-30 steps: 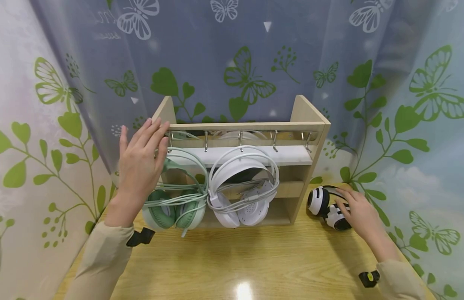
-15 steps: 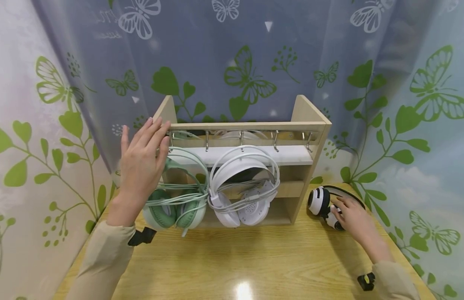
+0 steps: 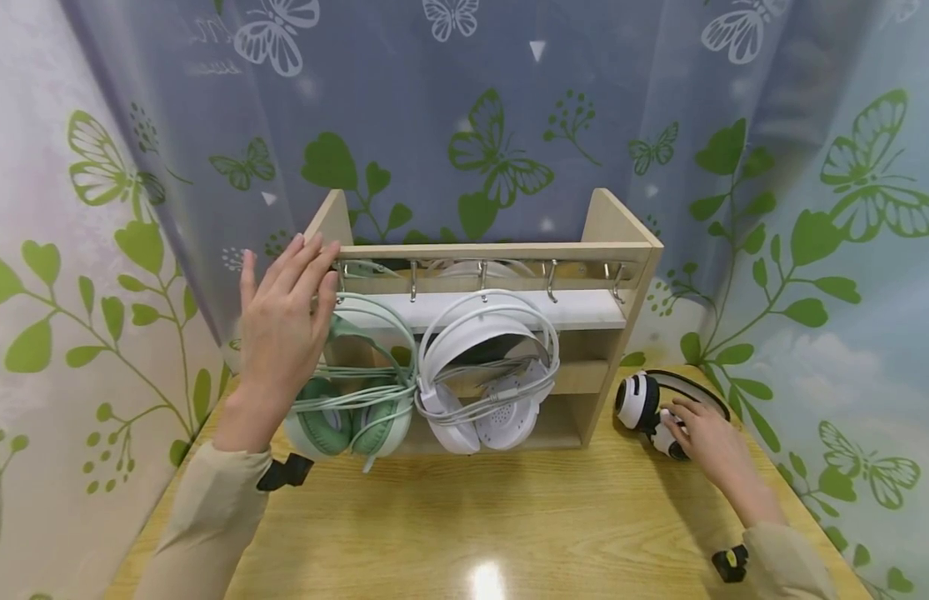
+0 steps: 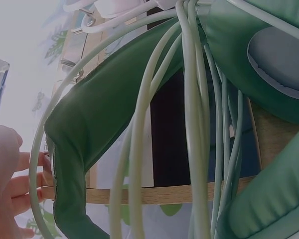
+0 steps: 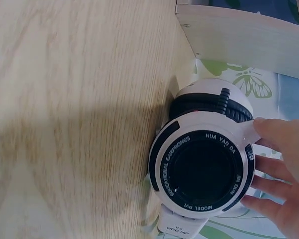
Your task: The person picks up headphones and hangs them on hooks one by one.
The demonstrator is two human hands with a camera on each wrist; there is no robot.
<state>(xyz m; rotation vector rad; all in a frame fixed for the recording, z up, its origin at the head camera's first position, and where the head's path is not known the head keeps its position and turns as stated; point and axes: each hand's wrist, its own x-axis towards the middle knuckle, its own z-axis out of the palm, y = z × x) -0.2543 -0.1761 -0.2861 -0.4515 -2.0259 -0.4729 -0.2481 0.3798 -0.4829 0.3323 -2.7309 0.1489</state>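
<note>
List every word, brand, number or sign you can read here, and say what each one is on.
"HUA YAN DA": ring on the ear cup of the black-and-white headphones.
"EDUCATIONAL EARPHONES": same ring.
"JIN DUN": same ring.
"MODEL PV1": same ring; the last character may be an I.
"JIN DUN", "PV1": white arm below that cup, small and upside down.
Blue backdrop: lettering too faint to read.

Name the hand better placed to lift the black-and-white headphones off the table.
The right hand, most likely: it holds the black-and-white headphones by one ear cup, while the left hand rests at the far end of the rack.
</note>
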